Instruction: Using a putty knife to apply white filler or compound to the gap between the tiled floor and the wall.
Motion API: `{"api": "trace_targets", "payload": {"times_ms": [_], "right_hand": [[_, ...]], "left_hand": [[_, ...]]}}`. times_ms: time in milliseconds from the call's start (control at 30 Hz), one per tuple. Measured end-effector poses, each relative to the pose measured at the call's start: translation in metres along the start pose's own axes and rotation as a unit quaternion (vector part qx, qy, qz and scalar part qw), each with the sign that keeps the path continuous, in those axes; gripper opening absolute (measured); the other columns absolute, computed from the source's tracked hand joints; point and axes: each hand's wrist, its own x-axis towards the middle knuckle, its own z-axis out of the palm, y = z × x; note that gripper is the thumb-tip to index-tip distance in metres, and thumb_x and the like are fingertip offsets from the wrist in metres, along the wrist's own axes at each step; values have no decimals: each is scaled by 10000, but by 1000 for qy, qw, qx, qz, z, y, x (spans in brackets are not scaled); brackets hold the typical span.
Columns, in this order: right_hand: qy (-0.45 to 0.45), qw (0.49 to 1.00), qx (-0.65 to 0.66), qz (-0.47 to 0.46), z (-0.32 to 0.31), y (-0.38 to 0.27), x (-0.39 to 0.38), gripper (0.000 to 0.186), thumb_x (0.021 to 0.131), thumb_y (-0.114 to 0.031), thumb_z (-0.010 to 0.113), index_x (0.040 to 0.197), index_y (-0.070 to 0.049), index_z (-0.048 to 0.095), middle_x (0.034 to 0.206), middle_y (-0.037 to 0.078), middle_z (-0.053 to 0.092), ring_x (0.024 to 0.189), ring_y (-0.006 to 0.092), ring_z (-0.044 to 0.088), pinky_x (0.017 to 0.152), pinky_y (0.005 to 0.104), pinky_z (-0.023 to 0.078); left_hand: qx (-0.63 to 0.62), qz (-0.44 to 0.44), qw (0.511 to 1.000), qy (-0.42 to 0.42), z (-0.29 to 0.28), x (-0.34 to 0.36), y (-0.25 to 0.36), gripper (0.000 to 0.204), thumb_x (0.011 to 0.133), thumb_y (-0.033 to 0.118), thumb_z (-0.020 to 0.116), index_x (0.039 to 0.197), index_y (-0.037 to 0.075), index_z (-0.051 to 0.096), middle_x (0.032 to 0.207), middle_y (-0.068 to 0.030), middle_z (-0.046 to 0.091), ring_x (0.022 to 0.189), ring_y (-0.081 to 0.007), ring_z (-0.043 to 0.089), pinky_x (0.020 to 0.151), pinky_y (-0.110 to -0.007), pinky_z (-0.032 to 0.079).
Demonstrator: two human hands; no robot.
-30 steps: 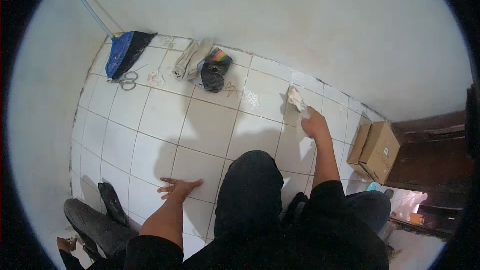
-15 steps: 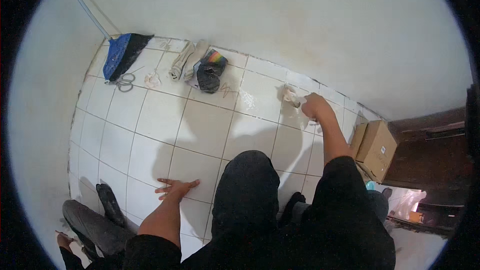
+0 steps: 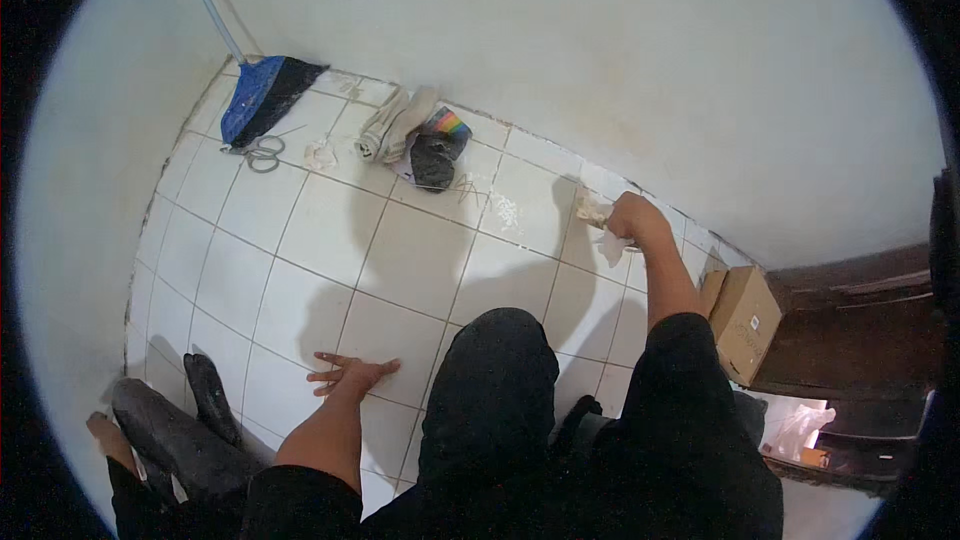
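My left hand [image 3: 352,376] rests on the white tiled floor [image 3: 310,310], palm down and fingers spread, holding nothing. Further off to the right, my right hand [image 3: 638,220] is closed at the floor near the wall. A crumpled white tissue [image 3: 612,249] pokes out from under its fingers. Just left of those fingers, a stained, yellowish-white crumpled piece [image 3: 592,208] lies on the tiles; whether it belongs to the tissue I cannot tell. Wet white specks [image 3: 505,210] shine on the floor further left.
Along the back wall stand a blue-and-black broom [image 3: 262,100], scissors [image 3: 264,153], rolled pale cloths [image 3: 395,125] and a black plastic bundle [image 3: 436,158]. A cardboard box [image 3: 745,325] sits at the right. At lower left another person's legs [image 3: 185,425] and hand [image 3: 108,435] show.
My right hand has shifted slightly nearer and turned, and more white tissue shows beneath it. My left hand stays planted. The other person's hand at lower left has moved up.
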Motion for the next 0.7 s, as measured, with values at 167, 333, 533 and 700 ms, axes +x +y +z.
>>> {"api": "trace_targets", "payload": {"times_ms": [167, 333, 533, 700], "right_hand": [[0, 998, 57, 34, 2, 10, 8, 328, 686, -165, 573, 920, 42, 673, 977, 240, 648, 894, 362, 647, 769, 400, 519], [-32, 998, 51, 9, 6, 28, 12, 292, 669, -156, 612, 867, 49, 670, 924, 246, 655, 873, 340, 663, 747, 398, 530], [-42, 998, 35, -11, -7, 14, -9, 385, 710, -200, 538, 1021, -6, 657, 1069, 218, 628, 960, 352, 623, 838, 392, 504], [34, 998, 5, -58, 13, 24, 4, 300, 731, -203, 583, 890, 34, 675, 955, 239, 649, 913, 365, 639, 801, 415, 513]], "left_hand": [[-10, 17, 1000, -1, -1, -7, -8, 1578, 475, 640, 824, 1322, 79, -383, 1395, -361, -282, 1299, -580, -155, 1036, -681, 46], [-21, 7, 1000, 5, 0, -1, -5, 1594, 440, 636, 840, 1340, 114, -368, 1399, -349, -288, 1306, -576, -140, 1034, -685, 58], [-40, 4, 999, 11, -1, 2, -5, 1607, 427, 615, 857, 1338, 124, -372, 1393, -351, -296, 1304, -572, -155, 1029, -691, 57], [-69, 20, 997, 12, 2, -2, -9, 1605, 434, 602, 862, 1333, 120, -378, 1379, -359, -313, 1295, -572, -185, 1020, -702, 51]]}}
